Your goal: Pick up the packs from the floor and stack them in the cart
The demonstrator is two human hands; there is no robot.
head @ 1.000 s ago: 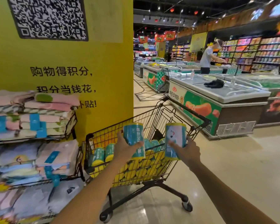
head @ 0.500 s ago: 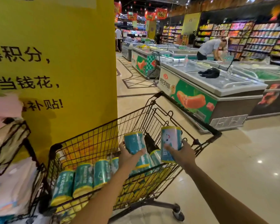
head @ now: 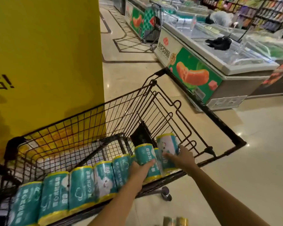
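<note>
Over the cart (head: 222, 124) and its near rim, both hands have dropped into the basket, grips clamped, left hand (head: 138, 168) on the left pack (head: 143, 156), right hand (head: 184, 158) on the right pack (head: 167, 144), extending the standing row (head: 82, 183). Open room lies behind that row; the black seat flap (head: 138, 136) crowds the right pack.

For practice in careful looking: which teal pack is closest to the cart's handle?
The pack the right hand grips: it ends the line on the right, beyond the one held by the left hand; the others sit further left.
</note>
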